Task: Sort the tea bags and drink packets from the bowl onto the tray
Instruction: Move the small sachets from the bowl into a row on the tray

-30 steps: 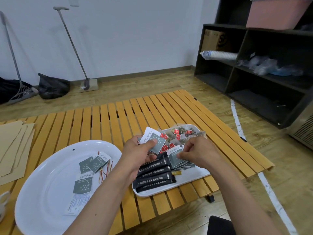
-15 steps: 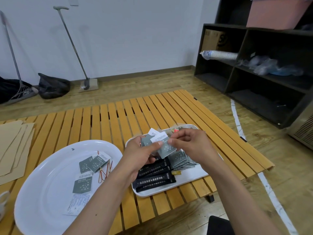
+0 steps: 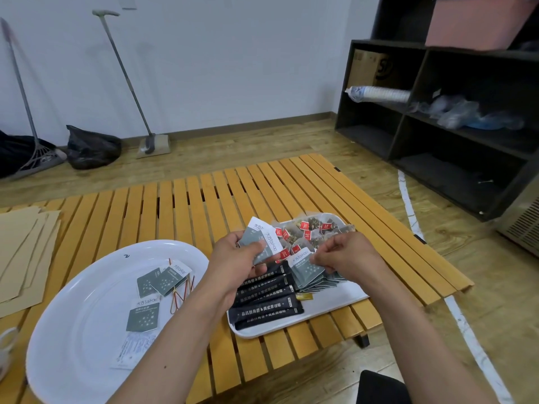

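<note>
My left hand [image 3: 236,263] grips a small fan of grey-green tea packets [image 3: 258,239] above the near-left side of the white rectangular dish [image 3: 291,328]. My right hand [image 3: 347,253] pinches the top of another grey-green packet [image 3: 306,266] standing in a stack in that dish. The dish also holds black drink sticks [image 3: 262,301] at its near side and red-tagged tea bags [image 3: 309,231] at its far side. The big white oval tray [image 3: 73,316] lies to the left with several grey-green packets [image 3: 163,279] and a red-yellow string on it.
Everything sits on a low yellow slatted table [image 3: 204,199]. Brown paper sheets [image 3: 23,255] lie at its left edge. A dark shelf unit [image 3: 455,126] stands at the right; mops and a black bag lean by the back wall.
My right hand passed a packet to the bunch in my left hand, then dropped back down to the stack in the dish and pinched another packet.
</note>
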{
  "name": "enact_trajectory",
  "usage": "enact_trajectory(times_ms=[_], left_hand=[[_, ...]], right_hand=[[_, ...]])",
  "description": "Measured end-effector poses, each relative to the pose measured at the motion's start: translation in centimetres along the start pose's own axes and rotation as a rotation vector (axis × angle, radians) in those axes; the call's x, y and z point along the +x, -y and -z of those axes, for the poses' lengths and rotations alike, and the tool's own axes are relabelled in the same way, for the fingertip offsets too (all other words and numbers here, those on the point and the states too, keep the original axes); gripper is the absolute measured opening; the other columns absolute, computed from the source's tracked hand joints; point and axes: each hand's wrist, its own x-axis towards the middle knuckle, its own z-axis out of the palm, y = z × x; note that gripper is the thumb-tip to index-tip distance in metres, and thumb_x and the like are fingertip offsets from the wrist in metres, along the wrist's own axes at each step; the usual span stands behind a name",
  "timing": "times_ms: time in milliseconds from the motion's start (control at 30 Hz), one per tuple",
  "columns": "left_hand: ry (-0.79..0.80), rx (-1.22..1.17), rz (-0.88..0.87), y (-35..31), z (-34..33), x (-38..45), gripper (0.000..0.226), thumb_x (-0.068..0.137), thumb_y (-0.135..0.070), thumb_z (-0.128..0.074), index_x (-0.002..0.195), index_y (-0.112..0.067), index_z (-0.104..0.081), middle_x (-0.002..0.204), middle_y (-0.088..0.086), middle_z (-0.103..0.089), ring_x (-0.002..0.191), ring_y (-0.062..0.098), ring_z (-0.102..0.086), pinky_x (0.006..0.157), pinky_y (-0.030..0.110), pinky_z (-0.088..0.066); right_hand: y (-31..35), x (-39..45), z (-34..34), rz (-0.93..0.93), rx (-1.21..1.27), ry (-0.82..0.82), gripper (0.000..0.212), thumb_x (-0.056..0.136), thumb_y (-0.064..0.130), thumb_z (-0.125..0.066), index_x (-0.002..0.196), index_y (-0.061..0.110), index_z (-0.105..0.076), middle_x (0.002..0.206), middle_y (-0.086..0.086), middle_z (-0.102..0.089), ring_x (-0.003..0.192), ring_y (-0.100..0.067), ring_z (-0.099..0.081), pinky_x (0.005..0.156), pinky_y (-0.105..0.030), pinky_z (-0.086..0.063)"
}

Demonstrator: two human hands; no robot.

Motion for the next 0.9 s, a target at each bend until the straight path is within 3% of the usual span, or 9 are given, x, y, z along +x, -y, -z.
enact_trajectory(times_ms=[167, 300, 400, 500, 567, 700, 800, 900], left_hand=[[0.012, -0.021, 0.009, 0.0, -0.1, -0.2, 0.033, 0.096, -0.006, -0.067, 0.126, -0.011, -0.056, 0.113, 0.014, -0.075, 0.084, 0.023, -0.079, 0.064, 0.027, -0.062], [0.036, -0.042, 0.024, -0.1, -0.1, -0.3, 0.03, 0.094, -0.005, -0.07, 0.121, -0.009, -0.059, 0.108, 0.013, -0.077, 0.078, 0.019, -0.079, 0.07, 0.031, -0.063], [0.05, -0.01, 0.022, 0.0, -0.1, -0.3, 0.032, 0.091, -0.007, -0.074, 0.12, -0.01, -0.06, 0.104, 0.011, -0.078, 0.079, 0.02, -0.079, 0.064, 0.028, -0.062], [0.053, 0.032, 0.008, 0.2, -0.3, -0.3, 0.035, 0.088, -0.011, -0.078, 0.12, -0.013, -0.062, 0.103, 0.007, -0.079, 0.082, 0.02, -0.079, 0.059, 0.026, -0.059], [0.04, 0.05, -0.001, 0.4, -0.3, -0.3, 0.035, 0.085, -0.015, -0.081, 0.117, -0.015, -0.066, 0.103, 0.004, -0.079, 0.081, 0.017, -0.078, 0.059, 0.025, -0.058], [0.02, 0.077, 0.003, 0.4, -0.3, -0.2, 0.034, 0.082, -0.018, -0.084, 0.113, -0.017, -0.069, 0.097, 0.003, -0.08, 0.077, 0.017, -0.071, 0.06, 0.025, -0.055], [0.028, 0.072, 0.001, 0.3, -0.4, -0.2, 0.036, 0.08, -0.014, -0.085, 0.112, -0.016, -0.068, 0.094, 0.004, -0.081, 0.078, 0.018, -0.073, 0.061, 0.027, -0.055], [0.042, 0.036, -0.009, 0.3, -0.5, -0.4, 0.039, 0.079, -0.011, -0.086, 0.114, -0.013, -0.067, 0.096, 0.005, -0.081, 0.083, 0.022, -0.076, 0.067, 0.03, -0.056]], right_hand=[[0.2, -0.1, -0.5, 0.001, -0.05, -0.01, 0.017, 0.078, 0.017, -0.087, 0.08, 0.006, -0.075, 0.066, -0.006, -0.074, 0.054, -0.01, -0.066, 0.062, -0.03, -0.061], [0.4, -0.3, -0.6, 0.034, -0.111, -0.07, 0.022, 0.078, 0.032, -0.086, 0.077, 0.014, -0.074, 0.071, 0.0, -0.074, 0.066, -0.012, -0.068, 0.07, -0.033, -0.059], [1.3, -1.0, -0.5, 0.158, 0.058, -0.112, 0.023, 0.078, 0.039, -0.086, 0.079, 0.018, -0.075, 0.073, 0.005, -0.074, 0.066, -0.005, -0.066, 0.057, -0.019, -0.049], [2.2, -2.0, -1.0, 0.205, 0.255, 0.063, 0.018, 0.08, 0.029, -0.085, 0.085, 0.014, -0.076, 0.069, 0.006, -0.074, 0.06, 0.0, -0.065, 0.05, -0.008, -0.043], [2.3, -2.2, -1.4, 0.198, 0.271, 0.148, 0.014, 0.081, 0.02, -0.084, 0.085, 0.01, -0.075, 0.069, 0.004, -0.073, 0.06, -0.002, -0.065, 0.051, -0.009, -0.045], [2.4, -2.1, -0.9, 0.142, 0.399, 0.115, 0.018, 0.088, 0.018, -0.077, 0.1, 0.005, -0.073, 0.088, -0.007, -0.078, 0.071, -0.007, -0.072, 0.055, -0.017, -0.048], [2.6, -2.1, -0.8, 0.119, 0.519, 0.136, 0.025, 0.091, 0.019, -0.075, 0.111, 0.007, -0.068, 0.083, -0.002, -0.078, 0.073, -0.01, -0.074, 0.064, -0.027, -0.046], [2.5, -2.1, -1.1, 0.08, 0.529, 0.175, 0.032, 0.086, 0.019, -0.08, 0.113, 0.008, -0.067, 0.09, -0.005, -0.08, 0.076, -0.012, -0.075, 0.067, -0.029, -0.047]])
